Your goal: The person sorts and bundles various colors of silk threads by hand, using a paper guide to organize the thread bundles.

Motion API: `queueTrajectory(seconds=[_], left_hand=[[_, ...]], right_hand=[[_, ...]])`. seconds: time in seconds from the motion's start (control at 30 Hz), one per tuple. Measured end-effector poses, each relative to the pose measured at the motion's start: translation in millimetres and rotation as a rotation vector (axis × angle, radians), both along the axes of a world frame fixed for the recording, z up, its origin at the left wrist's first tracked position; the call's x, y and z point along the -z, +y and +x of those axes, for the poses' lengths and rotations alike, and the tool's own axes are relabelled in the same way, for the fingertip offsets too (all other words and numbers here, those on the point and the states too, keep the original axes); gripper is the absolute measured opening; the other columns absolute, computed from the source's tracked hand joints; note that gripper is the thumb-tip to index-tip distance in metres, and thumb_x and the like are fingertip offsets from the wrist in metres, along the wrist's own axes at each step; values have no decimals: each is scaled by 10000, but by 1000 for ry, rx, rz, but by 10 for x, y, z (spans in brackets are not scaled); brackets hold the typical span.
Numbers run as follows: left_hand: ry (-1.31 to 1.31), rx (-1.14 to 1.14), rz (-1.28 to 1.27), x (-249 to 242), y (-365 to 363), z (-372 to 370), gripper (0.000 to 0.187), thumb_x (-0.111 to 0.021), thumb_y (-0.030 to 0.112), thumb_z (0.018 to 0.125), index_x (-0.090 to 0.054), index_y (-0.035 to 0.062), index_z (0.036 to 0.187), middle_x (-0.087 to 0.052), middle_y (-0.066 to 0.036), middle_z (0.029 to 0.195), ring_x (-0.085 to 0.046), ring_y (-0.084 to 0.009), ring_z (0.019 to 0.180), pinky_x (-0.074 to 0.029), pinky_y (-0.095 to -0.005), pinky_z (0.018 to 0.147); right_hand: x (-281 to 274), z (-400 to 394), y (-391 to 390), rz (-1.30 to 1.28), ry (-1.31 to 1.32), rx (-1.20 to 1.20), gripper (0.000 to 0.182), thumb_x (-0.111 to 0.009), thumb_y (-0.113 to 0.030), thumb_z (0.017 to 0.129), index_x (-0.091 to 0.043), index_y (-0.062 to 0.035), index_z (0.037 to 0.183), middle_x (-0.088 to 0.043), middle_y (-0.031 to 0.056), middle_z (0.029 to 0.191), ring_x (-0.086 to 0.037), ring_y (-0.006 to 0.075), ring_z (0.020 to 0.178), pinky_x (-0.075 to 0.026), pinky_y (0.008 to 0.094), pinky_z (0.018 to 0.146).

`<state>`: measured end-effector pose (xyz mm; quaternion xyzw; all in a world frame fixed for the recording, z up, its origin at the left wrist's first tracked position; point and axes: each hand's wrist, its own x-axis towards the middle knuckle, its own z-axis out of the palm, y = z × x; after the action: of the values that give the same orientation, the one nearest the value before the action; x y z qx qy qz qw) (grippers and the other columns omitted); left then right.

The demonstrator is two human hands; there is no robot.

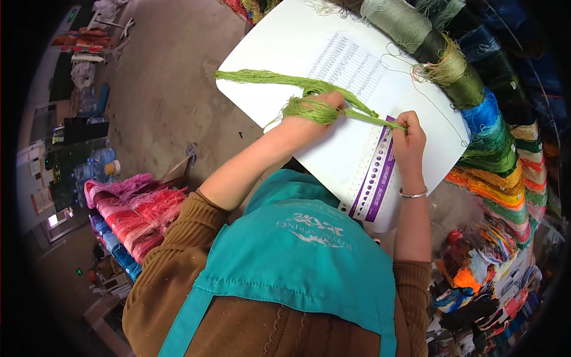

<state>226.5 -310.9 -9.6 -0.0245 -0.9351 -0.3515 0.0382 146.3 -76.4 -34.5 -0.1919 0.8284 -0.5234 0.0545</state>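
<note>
A bundle of green thread [309, 112] is wrapped in my left hand [306, 128], its loose strands hanging over the fingers. The thread runs taut to my right hand [409, 143], whose thumb and fingers pinch its narrow end. Another hank of the same green thread [262, 76] lies across the white tabletop [267, 50], reaching the left edge. Beneath my right hand lies a white and purple card [382, 172] with a row of holes along it. A printed sheet with a table of figures [348, 64] lies beyond my hands.
Large hanks of grey-green [395, 30], blue [480, 116] and orange thread [496, 184] line the table's right side. Pink and red hanks [140, 214] hang at the left over the concrete floor [160, 77]. Water bottles [98, 163] stand farther left. Mixed thread bundles [467, 276] lie lower right.
</note>
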Motion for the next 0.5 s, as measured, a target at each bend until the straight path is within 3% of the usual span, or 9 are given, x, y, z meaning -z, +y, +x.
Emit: queueTrajectory(seconds=[0.07,0.17,0.27,0.5], left_hand=[[42,6,20,-16,-21,-20,89,-592,110,891,-546,60,948,-623,-146,859,-615,-330,810,-482,-401,692],[28,2,-24,-137,-165,-15,85,-589,115,894,-550,64,949,-623,-143,857,-615,-327,809,-482,-400,688],[-42,-31,-5,-309,-372,107,81,-600,113,891,-574,72,955,-624,-132,852,-616,-299,798,-480,-387,691],[-79,-54,47,-507,-680,314,60,-594,107,918,-584,54,943,-570,-53,746,-559,-171,688,-460,-330,638]], right_hand=[[-4,-15,9,59,17,-4,92,-556,15,757,-538,-47,823,-515,33,632,-455,119,506,-376,264,492],[-74,33,-102,277,259,-16,123,-580,-10,725,-543,-59,832,-567,63,691,-527,192,530,-419,302,510],[-84,48,-130,356,327,-50,159,-629,-60,711,-567,-79,857,-608,65,824,-594,235,635,-463,333,557],[-183,65,-152,423,319,-61,263,-700,-150,701,-626,-110,951,-585,51,979,-624,226,777,-494,345,626]])
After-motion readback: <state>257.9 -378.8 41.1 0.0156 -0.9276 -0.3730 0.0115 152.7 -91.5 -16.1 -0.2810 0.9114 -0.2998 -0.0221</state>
